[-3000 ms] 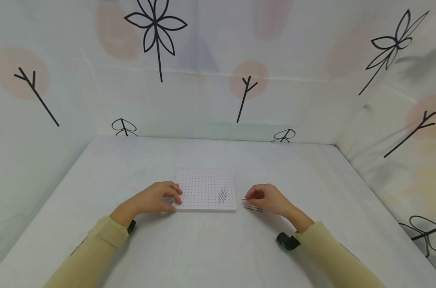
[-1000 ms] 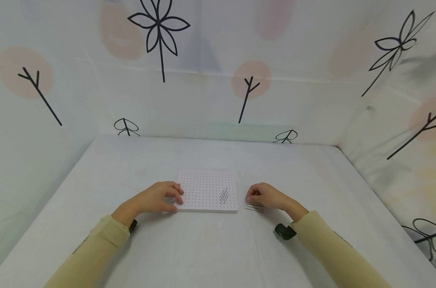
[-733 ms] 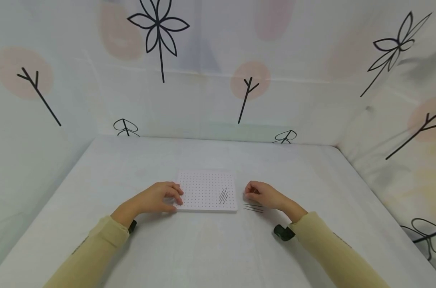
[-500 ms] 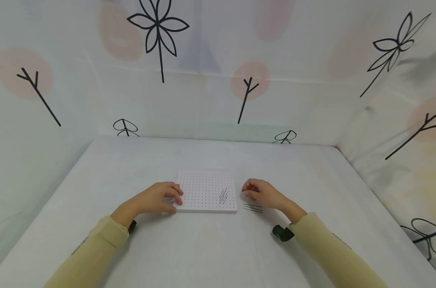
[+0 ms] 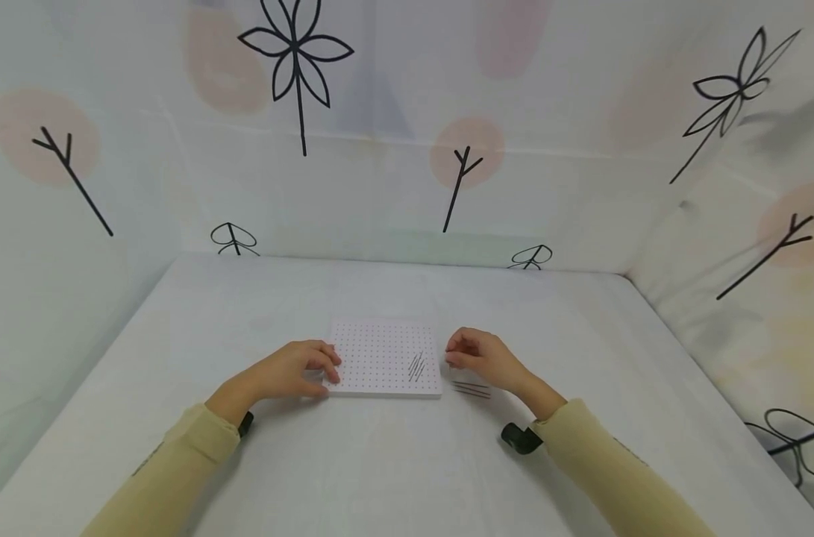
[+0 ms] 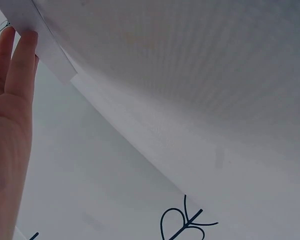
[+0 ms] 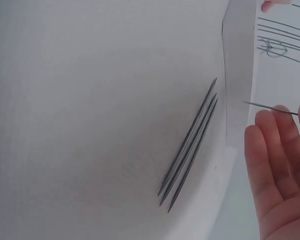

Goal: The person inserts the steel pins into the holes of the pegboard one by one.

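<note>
A white pegboard (image 5: 373, 358) with rows of small holes lies on the table. My left hand (image 5: 295, 369) rests at its left edge, fingertips on the board and thumb by the front corner. Several thin metal needles (image 5: 416, 367) stand in holes near the board's right side, looking slanted from above. Just right of the board, my right hand (image 5: 490, 359) pinches one needle (image 7: 262, 105) between thumb and fingertips, above the table. Three loose needles (image 7: 188, 145), pointed at both ends, lie side by side below that hand.
A white cloth covers the table (image 5: 380, 470). Printed white fabric (image 5: 380, 186) rises behind it and at both sides. A dark wrist device (image 5: 521, 438) sits under the right sleeve (image 5: 615, 470), near the tabletop.
My right hand has picked one needle up from beside the others. It has risen and moved left and away from me, toward the board's right edge. My left hand has stayed put.
</note>
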{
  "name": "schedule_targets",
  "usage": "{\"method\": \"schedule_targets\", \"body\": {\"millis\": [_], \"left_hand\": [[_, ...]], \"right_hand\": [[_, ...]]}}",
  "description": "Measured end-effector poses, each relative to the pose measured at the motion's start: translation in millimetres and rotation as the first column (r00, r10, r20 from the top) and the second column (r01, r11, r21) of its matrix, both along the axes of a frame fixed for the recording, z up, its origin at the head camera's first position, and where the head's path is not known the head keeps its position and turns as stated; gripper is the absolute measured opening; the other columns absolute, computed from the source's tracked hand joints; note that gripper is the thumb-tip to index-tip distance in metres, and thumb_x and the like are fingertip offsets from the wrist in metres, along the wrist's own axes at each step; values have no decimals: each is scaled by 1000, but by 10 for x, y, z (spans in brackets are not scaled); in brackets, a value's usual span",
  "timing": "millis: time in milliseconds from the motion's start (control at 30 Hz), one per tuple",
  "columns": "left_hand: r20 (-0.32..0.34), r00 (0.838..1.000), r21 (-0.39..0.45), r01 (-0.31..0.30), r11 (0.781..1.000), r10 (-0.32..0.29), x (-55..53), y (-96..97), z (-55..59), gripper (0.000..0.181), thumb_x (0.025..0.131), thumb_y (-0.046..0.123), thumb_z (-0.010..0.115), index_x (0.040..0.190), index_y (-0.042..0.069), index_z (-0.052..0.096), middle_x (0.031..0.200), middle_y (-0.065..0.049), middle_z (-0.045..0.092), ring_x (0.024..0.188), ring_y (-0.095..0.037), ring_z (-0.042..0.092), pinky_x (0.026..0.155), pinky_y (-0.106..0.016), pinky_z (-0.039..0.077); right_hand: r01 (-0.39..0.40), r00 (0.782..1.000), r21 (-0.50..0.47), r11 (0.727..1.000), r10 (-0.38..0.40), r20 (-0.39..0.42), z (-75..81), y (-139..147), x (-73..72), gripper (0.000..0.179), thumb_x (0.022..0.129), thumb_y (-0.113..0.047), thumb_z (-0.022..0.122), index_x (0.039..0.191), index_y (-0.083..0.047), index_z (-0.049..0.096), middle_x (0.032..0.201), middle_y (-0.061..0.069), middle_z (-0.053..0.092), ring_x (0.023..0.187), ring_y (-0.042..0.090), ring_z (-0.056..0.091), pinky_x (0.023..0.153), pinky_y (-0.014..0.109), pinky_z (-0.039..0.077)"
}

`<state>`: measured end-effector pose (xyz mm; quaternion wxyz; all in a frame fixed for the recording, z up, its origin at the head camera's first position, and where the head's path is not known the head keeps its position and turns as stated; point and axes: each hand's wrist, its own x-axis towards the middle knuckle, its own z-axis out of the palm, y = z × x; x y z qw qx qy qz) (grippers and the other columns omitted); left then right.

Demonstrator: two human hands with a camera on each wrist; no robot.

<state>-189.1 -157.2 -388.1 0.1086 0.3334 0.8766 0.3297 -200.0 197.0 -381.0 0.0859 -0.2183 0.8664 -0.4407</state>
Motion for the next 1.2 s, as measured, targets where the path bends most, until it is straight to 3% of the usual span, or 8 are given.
{"method": "schedule_targets", "body": {"millis": [300, 600, 1200], "left_hand": [[-4, 1000, -6, 4, 1000, -4, 15, 3, -4, 16, 75, 7, 76, 85, 18, 70, 111, 1, 58, 119, -27, 47, 98, -42, 40], [-9, 1000, -6, 8, 1000, -8, 11, -1, -6, 16, 75, 7, 76, 85, 18, 70, 111, 1, 58, 120, -27, 46, 98, -41, 40], [24, 1000, 11, -4, 1000, 4, 18, -5, -2, 15, 75, 5, 75, 85, 16, 70, 112, 0, 58, 121, -27, 45, 99, -41, 40]], "right_hand": [[-43, 999, -101, 994, 43, -4, -39, -82, 1, 12, 88, -4, 62, 95, 1, 53, 86, 10, 64, 79, 23, 64, 71, 31, 55], [-61, 998, -154, 986, 60, -13, -37, -162, 5, 11, 89, -2, 60, 95, 0, 52, 90, 11, 65, 82, 21, 66, 71, 29, 55], [-94, 995, -153, 984, 95, -5, -84, -244, -12, 13, 87, -1, 61, 94, 0, 51, 91, 13, 67, 83, 22, 66, 71, 31, 55]]}}
